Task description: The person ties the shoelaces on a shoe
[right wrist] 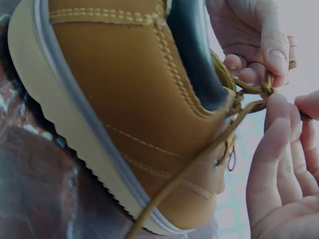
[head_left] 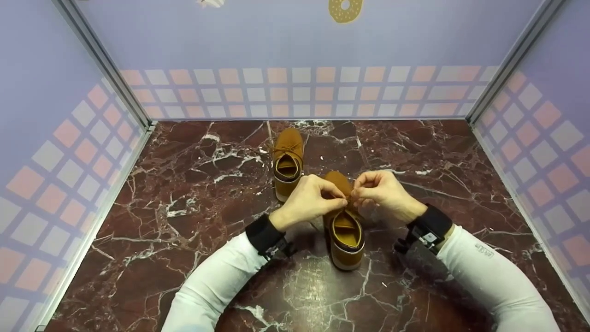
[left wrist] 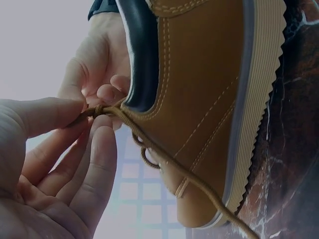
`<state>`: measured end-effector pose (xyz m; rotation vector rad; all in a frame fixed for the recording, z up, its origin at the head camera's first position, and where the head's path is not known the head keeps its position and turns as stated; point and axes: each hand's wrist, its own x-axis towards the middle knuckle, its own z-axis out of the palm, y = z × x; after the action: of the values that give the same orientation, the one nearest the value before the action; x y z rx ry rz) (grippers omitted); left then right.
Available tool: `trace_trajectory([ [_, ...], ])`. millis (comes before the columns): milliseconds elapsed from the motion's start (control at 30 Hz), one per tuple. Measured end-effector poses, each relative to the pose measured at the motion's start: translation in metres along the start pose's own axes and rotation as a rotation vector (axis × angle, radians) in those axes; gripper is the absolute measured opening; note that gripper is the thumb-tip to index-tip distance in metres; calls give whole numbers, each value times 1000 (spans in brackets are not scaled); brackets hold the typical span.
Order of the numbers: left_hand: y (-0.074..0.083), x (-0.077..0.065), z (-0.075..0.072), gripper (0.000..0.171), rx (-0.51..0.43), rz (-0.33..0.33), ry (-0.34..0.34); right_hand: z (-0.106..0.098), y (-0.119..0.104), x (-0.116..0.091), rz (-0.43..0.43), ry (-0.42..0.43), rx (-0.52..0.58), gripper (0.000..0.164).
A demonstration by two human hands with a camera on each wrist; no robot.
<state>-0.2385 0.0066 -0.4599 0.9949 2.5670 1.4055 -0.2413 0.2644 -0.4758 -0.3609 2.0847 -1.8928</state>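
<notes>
A tan shoe [head_left: 346, 260] with a dark collar and yellowish lining stands on the marbled surface, toe pointing away, between both hands. Over its lacing, the left hand [head_left: 309, 199] pinches a brown shoelace [left wrist: 212, 197] between thumb and fingers. From the other side the right hand [head_left: 386, 192] pinches the lace too, its fingertips close to the left ones. In the left wrist view a small knot of lace [left wrist: 98, 110] shows at the fingertips. One lace length hangs down each side of the shoe, across the pale ridged sole [right wrist: 47, 107] in the right wrist view.
The matching tan shoe [head_left: 290, 137], its lace tied in a bow, stands farther back, left of the first. Lilac walls [head_left: 295, 46] with pink and white squares enclose the dark red marbled surface [head_left: 184, 230] at the back and sides.
</notes>
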Motion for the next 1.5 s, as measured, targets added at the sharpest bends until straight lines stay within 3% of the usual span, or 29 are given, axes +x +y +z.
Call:
trace_trajectory([
  [167, -1, -1, -5, 10, -8, 13, -2, -4, -7, -4, -98, -37, -209, 23],
  [333, -3, -2, -10, 8, 11, 24, -5, -4, -13, -7, -259, -41, -437, 15],
  [500, -5, -4, -12, 7, 10, 13, -11, -4, -16, -11, -317, -14, -535, 12],
  [767, -15, -10, -11, 8, -14, -56, -22, -10, -9, -13, -340, 15, -589, 17],
  [933, -24, -20, -11, 7, -16, -115, -7, -17, 4, -18, -324, 38, -588, 16],
  [1267, -37, -29, -9, 10, -62, -208, -23, -19, 31, -30, -371, 73, -573, 18],
  [1400, -40, -30, -6, 10, -103, -257, -26, -15, 38, -29, -313, 87, -571, 17],
  [1500, -35, -33, -3, 12, -250, -350, -21, -6, 40, -33, -199, 167, -515, 12],
])
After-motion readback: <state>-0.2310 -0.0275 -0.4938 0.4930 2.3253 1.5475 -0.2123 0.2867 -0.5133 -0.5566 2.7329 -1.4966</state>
